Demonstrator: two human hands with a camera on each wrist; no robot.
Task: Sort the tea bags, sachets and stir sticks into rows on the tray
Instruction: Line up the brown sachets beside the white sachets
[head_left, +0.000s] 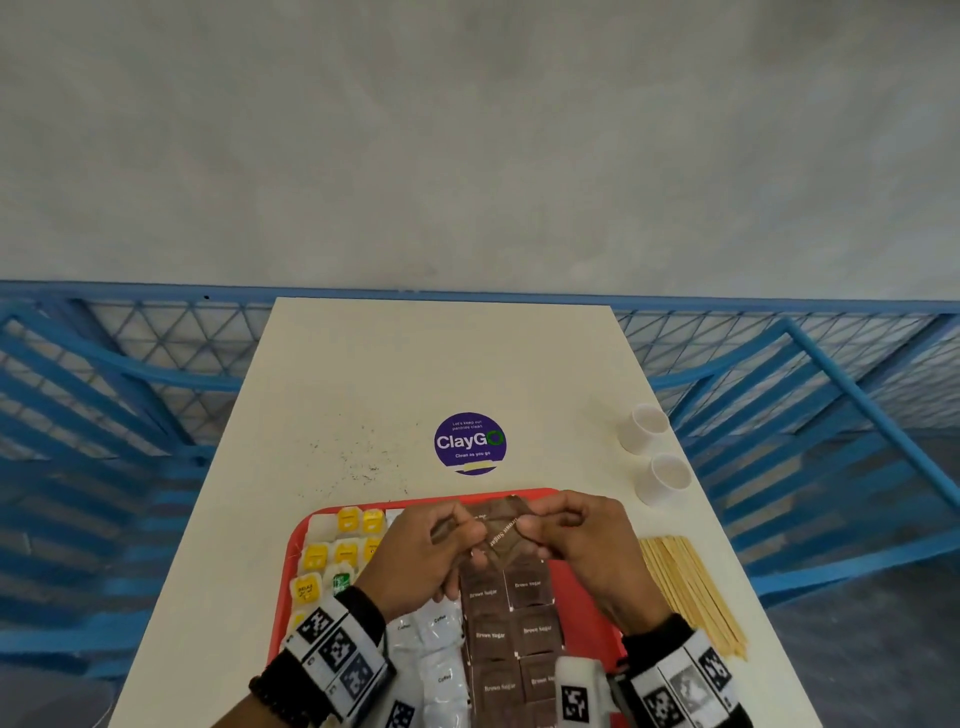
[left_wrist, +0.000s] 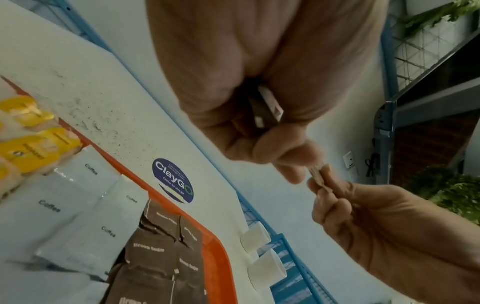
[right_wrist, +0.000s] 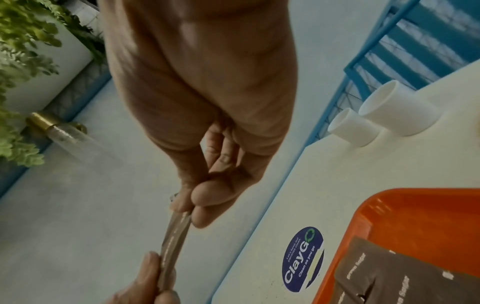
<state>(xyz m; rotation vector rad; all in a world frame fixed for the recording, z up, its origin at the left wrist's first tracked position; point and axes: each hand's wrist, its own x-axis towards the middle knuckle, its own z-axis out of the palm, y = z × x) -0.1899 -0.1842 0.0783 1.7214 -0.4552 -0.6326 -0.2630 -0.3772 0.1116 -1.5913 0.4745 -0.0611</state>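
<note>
Both hands hover over the far part of the red tray (head_left: 293, 545). Between them they hold a small bunch of brown sugar sachets (head_left: 501, 530). My left hand (head_left: 467, 531) pinches one end and my right hand (head_left: 530, 527) pinches the other. The left wrist view shows more brown sachets (left_wrist: 267, 111) tucked in the left palm. In the right wrist view the sachets (right_wrist: 174, 240) appear edge-on. On the tray lie yellow tea bags (head_left: 347, 519) at the left, white coffee sachets (head_left: 439, 670) in the middle and brown sugar sachets (head_left: 535, 631) in rows. Wooden stir sticks (head_left: 691, 587) lie on the table right of the tray.
Two white paper cups (head_left: 647, 426) (head_left: 667, 475) stand at the table's right edge, beyond the sticks. A round purple sticker (head_left: 469, 443) lies on the white table past the tray. Blue chairs and a blue railing surround the table.
</note>
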